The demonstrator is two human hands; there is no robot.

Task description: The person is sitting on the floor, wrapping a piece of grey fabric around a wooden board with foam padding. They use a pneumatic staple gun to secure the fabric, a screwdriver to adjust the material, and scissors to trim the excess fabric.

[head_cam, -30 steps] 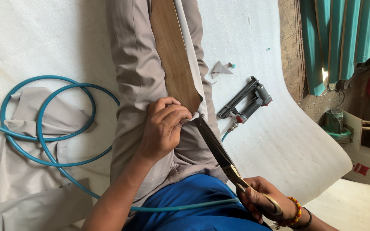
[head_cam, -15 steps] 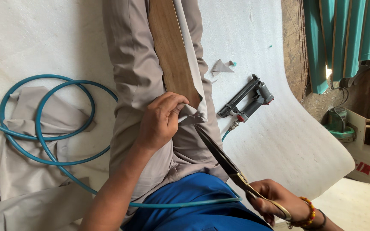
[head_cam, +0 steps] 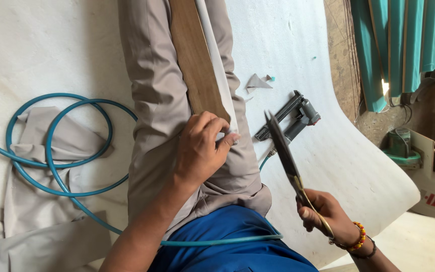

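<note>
Scissors [head_cam: 284,153] have been lifted clear of the fabric edge, long dark blades shut, gripped by the right hand [head_cam: 325,214]. Smooth grey fabric [head_cam: 152,85] is pinched against the flat wooden board [head_cam: 195,55] by the left hand [head_cam: 200,148].

A white padded worktop [head_cam: 51,45] spreads under everything I see, curving off at its right edge. Beyond that edge, up and right of my grip, teal slatted shutters [head_cam: 399,45] stand against a rough brown wall [head_cam: 341,55], daylight glinting between them. Pale floor [head_cam: 419,242] lies below.
</note>
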